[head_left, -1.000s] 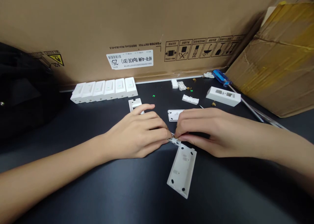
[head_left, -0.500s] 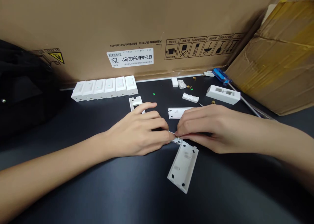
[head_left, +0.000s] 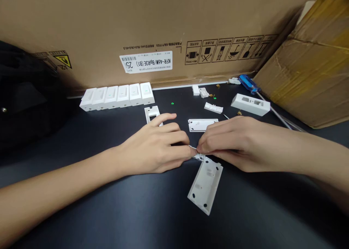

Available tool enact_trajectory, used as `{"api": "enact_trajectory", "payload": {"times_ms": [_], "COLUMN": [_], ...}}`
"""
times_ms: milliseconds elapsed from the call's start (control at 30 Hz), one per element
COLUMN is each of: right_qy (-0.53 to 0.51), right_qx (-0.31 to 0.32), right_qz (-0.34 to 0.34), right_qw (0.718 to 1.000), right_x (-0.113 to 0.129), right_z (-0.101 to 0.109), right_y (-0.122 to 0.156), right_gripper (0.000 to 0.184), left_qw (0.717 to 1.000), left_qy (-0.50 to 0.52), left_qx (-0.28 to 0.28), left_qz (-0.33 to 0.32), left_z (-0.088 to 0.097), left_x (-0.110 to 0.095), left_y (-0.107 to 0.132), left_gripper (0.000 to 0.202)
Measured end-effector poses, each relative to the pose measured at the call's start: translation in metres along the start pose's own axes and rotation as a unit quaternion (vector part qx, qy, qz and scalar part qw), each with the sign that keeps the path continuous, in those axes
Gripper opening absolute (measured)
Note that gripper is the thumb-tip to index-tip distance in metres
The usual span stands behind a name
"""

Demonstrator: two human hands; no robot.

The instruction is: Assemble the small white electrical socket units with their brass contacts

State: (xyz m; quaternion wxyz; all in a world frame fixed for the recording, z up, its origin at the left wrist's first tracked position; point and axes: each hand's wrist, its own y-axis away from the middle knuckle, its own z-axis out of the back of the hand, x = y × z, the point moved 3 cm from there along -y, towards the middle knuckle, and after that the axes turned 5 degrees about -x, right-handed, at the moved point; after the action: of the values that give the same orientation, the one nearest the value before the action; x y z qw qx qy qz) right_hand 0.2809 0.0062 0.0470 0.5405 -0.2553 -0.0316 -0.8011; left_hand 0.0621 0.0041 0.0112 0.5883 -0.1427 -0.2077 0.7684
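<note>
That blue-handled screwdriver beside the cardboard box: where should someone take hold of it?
Grip the screwdriver's blue handle from above and the left: it is the thickest part, the thin metal shaft trails away from it, and the cardboard box crowds its right side.

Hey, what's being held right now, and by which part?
The right hand seems to pinch a small white plastic part by its upper edge. The left hand's fingertips seem to hold a thin metal shaft against it. Fingers hide the exact grip.

The bare left hand point(head_left: 154, 147) comes in from eight o'clock, the bare right hand point(head_left: 234, 143) from three, fingertips almost meeting.
</note>
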Motion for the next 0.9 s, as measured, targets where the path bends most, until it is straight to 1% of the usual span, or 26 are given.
{"api": "enact_trajectory", "payload": {"times_ms": [200,333,467,633,800,900], "right_qy": [-0.011,-0.022,-0.031,-0.014,-0.003,-0.008], "right_qx": [0.010,0.011,0.016,0.006,-0.014,-0.010], "right_qz": [0.000,-0.012,-0.016,-0.009,-0.007,-0.016], "right_qw": [1.000,1.000,0.999,1.000,1.000,1.000], "right_x": [-0.0001,-0.0009,-0.0015,-0.0011,-0.0067,-0.0098], "right_z": [0.0014,0.0016,0.0003,-0.0010,-0.0010,-0.0020], "right_y": [0.0013,0.0031,0.0031,0.0026,0.0054,0.0068], "right_gripper": [0.031,0.029,0.030,0.032,0.024,0.022], "left_qw": [1.000,1.000,1.000,1.000,1.000,1.000], "left_qy": [0.004,0.000,-0.001,0.006,0.004,0.004], "left_qx": [-0.005,0.001,0.006,0.017,0.004,-0.003], "left_qz": [-0.002,-0.003,-0.004,0.002,0.005,0.013], "left_z": [0.0003,-0.0002,-0.0002,0.0003,-0.0002,-0.0009], "left_x": [-0.0008,-0.0008,-0.0006,0.0004,0.0007,0.0005], "left_y": [-0.0003,-0.0003,-0.0003,0.0000,-0.0012,-0.0023], "left_gripper": [0.017,0.015,0.017,0.015,0.015,0.016]}}
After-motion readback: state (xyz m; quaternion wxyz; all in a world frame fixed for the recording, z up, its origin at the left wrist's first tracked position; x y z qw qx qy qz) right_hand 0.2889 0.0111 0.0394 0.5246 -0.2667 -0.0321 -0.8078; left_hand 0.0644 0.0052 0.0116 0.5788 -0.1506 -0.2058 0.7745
